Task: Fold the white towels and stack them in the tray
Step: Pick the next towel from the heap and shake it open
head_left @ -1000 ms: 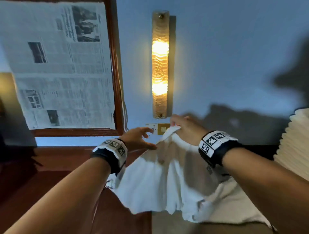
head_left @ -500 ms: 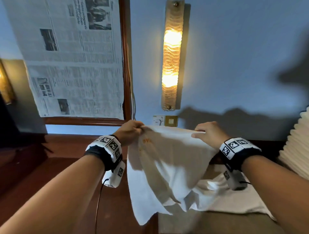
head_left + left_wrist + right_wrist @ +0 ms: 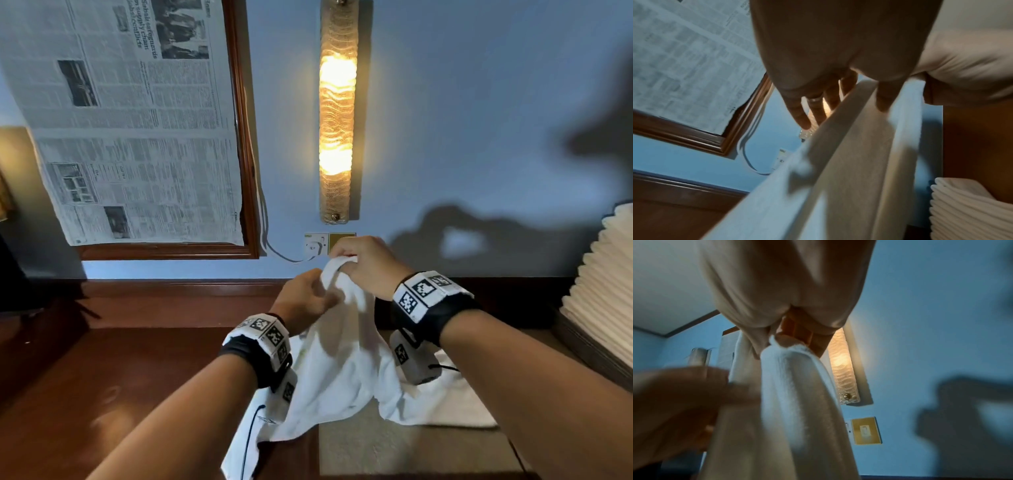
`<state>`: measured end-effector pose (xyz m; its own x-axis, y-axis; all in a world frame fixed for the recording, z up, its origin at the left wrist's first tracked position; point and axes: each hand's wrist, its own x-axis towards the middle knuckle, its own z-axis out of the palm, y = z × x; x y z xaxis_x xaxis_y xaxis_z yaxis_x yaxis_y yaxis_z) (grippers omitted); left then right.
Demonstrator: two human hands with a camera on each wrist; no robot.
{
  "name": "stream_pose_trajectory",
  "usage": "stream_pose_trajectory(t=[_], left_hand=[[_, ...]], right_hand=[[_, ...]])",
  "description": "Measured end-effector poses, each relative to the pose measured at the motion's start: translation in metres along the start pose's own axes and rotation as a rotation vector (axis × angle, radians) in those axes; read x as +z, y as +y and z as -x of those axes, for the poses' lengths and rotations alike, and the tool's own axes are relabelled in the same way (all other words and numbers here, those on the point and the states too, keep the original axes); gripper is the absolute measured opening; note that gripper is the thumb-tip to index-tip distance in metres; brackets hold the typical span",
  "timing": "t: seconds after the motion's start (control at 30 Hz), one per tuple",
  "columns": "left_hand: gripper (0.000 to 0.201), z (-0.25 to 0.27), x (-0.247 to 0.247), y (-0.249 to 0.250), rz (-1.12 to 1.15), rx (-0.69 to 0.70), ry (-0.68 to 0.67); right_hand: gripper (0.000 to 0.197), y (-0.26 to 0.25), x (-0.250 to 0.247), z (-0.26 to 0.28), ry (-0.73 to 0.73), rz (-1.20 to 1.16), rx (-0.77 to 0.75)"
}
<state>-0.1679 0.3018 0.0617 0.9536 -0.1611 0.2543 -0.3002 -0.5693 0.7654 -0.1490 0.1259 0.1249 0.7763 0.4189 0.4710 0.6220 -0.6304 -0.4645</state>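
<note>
A white towel (image 3: 342, 370) hangs bunched from both hands above the wooden table (image 3: 120, 377). My right hand (image 3: 359, 263) grips its gathered top; in the right wrist view the fingertips pinch the towel's (image 3: 793, 386) upper end. My left hand (image 3: 308, 301) sits just below and to the left, touching the right hand. In the left wrist view the towel's edge (image 3: 849, 162) passes between its thumb and straight fingers (image 3: 803, 113). The towel's lower end drapes onto the table. A tall stack of folded white towels (image 3: 606, 284) stands at the far right.
Another white towel (image 3: 455, 407) lies flat on a beige mat (image 3: 394, 445) under my right forearm. A lit wall lamp (image 3: 337, 113), a switch plate (image 3: 329, 243) and a wooden frame covered with newspaper (image 3: 130, 120) are on the blue wall behind.
Half a second ago the hands held the towel's top edge spread apart. They have now come together, so the towel hangs doubled and bunched.
</note>
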Motion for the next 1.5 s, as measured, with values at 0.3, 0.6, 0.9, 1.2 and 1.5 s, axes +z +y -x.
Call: stream_pose_trajectory(t=[0.3, 0.6, 0.9, 1.2, 1.5], left_hand=[[0.026, -0.032, -0.022, 0.017, -0.014, 0.056, 0.065], [0.018, -0.059, -0.016, 0.035, -0.077, 0.164, 0.2], [0.034, -0.071, -0.046, 0.044, -0.066, 0.16, 0.41], [0.024, -0.069, -0.043, 0.023, -0.01, 0.003, 0.401], [0.042, -0.127, 0.032, 0.065, 0.311, -0.015, 0.132]], right_hand=[[0.031, 0.068, -0.004, 0.016, -0.238, 0.201, 0.102], [0.02, 0.063, 0.005, -0.038, 0.07, -0.111, 0.062], [0.04, 0.122, 0.038, -0.047, -0.03, 0.123, 0.094], [0.018, 0.207, 0.045, -0.031, 0.1, -0.162, 0.432], [0.02, 0.115, -0.032, -0.069, 0.259, -0.234, -0.037]])
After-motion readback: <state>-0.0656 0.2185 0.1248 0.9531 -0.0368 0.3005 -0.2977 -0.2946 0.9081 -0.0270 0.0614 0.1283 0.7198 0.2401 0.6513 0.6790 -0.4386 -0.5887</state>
